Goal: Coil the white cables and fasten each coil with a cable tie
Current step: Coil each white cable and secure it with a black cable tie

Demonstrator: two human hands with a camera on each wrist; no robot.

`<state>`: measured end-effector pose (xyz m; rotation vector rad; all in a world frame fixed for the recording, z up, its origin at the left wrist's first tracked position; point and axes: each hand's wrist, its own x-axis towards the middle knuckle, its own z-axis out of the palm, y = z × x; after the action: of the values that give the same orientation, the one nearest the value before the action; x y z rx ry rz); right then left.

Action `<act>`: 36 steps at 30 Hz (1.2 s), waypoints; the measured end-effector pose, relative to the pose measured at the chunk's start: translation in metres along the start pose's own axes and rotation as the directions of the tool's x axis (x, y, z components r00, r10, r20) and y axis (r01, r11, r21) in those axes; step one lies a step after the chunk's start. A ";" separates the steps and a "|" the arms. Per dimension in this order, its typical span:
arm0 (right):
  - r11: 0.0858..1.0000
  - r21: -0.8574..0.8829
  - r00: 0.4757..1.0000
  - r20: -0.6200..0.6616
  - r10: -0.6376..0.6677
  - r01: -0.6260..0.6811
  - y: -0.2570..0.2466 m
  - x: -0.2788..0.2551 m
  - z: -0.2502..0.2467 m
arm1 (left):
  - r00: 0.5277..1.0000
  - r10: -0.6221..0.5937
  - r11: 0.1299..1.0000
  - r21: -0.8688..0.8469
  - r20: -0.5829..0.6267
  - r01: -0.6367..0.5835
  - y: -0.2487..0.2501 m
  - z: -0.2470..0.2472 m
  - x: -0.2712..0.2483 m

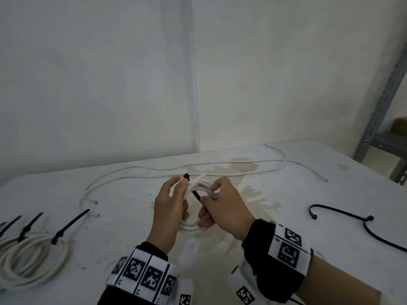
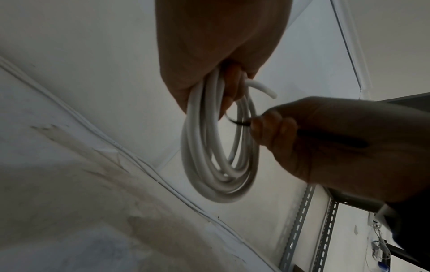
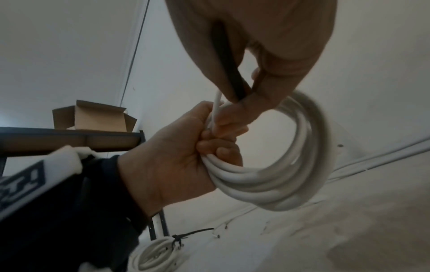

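The left hand (image 1: 170,208) grips a white cable coil (image 2: 218,147) above the middle of the white table (image 1: 308,249), its fingers curled round the gathered loops. The right hand (image 1: 222,208) pinches the strap of a black cable tie (image 1: 196,195) that runs under the coil, its head (image 1: 186,177) showing at the far side by the left fingertips. In the right wrist view the strap runs along the right palm.

The tabletop is scuffed, with a brownish stain (image 1: 242,168) spreading from its middle toward the far edge. A loose white cable (image 1: 154,170) trails across the far part of the table. At the near left lies a finished coil (image 1: 33,260) bound with black ties (image 1: 70,225). At the right lie two spare black ties (image 1: 343,214), apart from the hands.

Plain white walls (image 1: 99,73) rise behind the table and meet in a corner. A grey metal shelf frame (image 1: 378,119) stands at the far right. The right wrist view shows an open cardboard box (image 3: 93,117) on a shelf.
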<state>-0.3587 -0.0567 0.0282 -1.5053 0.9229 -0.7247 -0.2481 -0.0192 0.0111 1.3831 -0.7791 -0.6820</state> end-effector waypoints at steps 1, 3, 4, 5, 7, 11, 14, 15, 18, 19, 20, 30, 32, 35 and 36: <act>0.999 0.036 1.000 -0.002 -0.028 0.028 -0.001 0.000 0.003 | 1.000 0.007 1.000 0.002 0.022 -0.007 0.000 -0.001 -0.001; 0.993 0.085 0.997 0.013 -0.081 0.079 -0.003 -0.003 0.006 | 0.998 0.020 1.000 -0.001 0.051 -0.020 0.001 -0.002 -0.002; 0.989 0.109 0.994 0.023 -0.102 0.099 -0.003 -0.004 0.007 | 0.998 0.029 1.000 -0.007 0.060 -0.028 0.002 -0.003 -0.002; 0.984 0.136 0.992 0.031 -0.122 0.116 -0.003 -0.005 0.006 | 0.997 0.038 0.999 -0.015 0.069 -0.037 0.003 -0.004 -0.002; 0.972 0.196 0.988 0.060 -0.143 0.128 -0.002 -0.007 0.004 | 0.995 0.054 0.998 -0.032 0.088 -0.051 0.005 -0.006 -0.002; 0.959 0.250 0.967 0.183 -0.178 0.130 0.000 -0.012 -0.006 | 0.989 0.041 0.998 -0.051 0.145 -0.034 0.007 -0.011 0.003; 0.933 0.328 0.924 0.290 -0.250 0.150 0.001 -0.015 -0.016 | 0.988 0.006 0.998 -0.064 0.156 0.004 0.007 -0.014 0.006; 0.926 0.332 0.909 0.305 -0.284 0.178 0.001 -0.016 -0.017 | 0.988 -0.008 0.997 -0.074 0.155 0.020 0.007 -0.015 0.006; 0.877 0.196 0.861 0.188 -0.472 0.438 0.003 -0.016 -0.014 | 0.985 -0.016 0.997 -0.068 0.171 0.028 0.008 -0.013 0.004; 0.825 0.067 0.816 0.119 -0.566 0.562 0.003 -0.015 -0.011 | 0.985 -0.019 0.998 -0.061 0.174 0.030 0.008 -0.011 0.003; 0.756 -0.066 0.759 0.076 -0.647 0.651 0.003 -0.013 -0.009 | 0.985 -0.026 0.998 -0.054 0.173 0.036 0.009 -0.010 0.002; 0.792 -0.229 0.800 -0.083 -0.595 0.565 0.002 -0.003 -0.007 | 0.985 -0.049 0.996 -0.066 0.164 0.060 0.010 -0.008 -0.006; 0.793 -0.287 0.813 -0.073 -0.578 0.538 0.002 -0.003 -0.008 | 0.982 -0.071 0.993 -0.081 0.172 0.086 0.008 -0.009 -0.007; 0.805 -0.324 0.843 -0.039 -0.537 0.498 0.000 -0.001 -0.009 | 0.974 -0.133 0.977 -0.140 0.183 0.160 0.008 -0.008 -0.007; 0.810 -0.324 0.849 -0.034 -0.527 0.489 -0.001 -0.001 -0.009 | 0.972 -0.146 0.972 -0.155 0.182 0.175 0.009 -0.008 -0.007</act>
<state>-0.3666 -0.0599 0.0299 -2.0430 0.7414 -1.1111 -0.2461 -0.0086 0.0192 1.2520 -0.7279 -0.9817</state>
